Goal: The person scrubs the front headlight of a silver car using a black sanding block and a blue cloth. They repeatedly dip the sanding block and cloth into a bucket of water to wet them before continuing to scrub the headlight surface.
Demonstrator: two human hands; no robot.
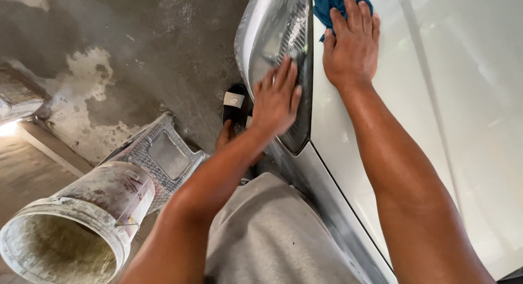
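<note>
Hands work apart on a pale car: the left hand (276,97) lies flat, fingers spread, on the headlight (283,49), while beside it the right hand (351,44) presses a blue cloth (327,0) onto the hood (414,126).

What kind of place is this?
Probably a car body or detailing workshop: left hand on a car headlight, right hand on a blue cloth, dirty bucket on stained concrete floor.

We see open white car panel (436,98) right of the right hand (351,47); a blue cloth (329,3) blocks ahead. Below-left, a bucket (81,224) and stool (163,153) crowd the floor, probably touching.
</note>
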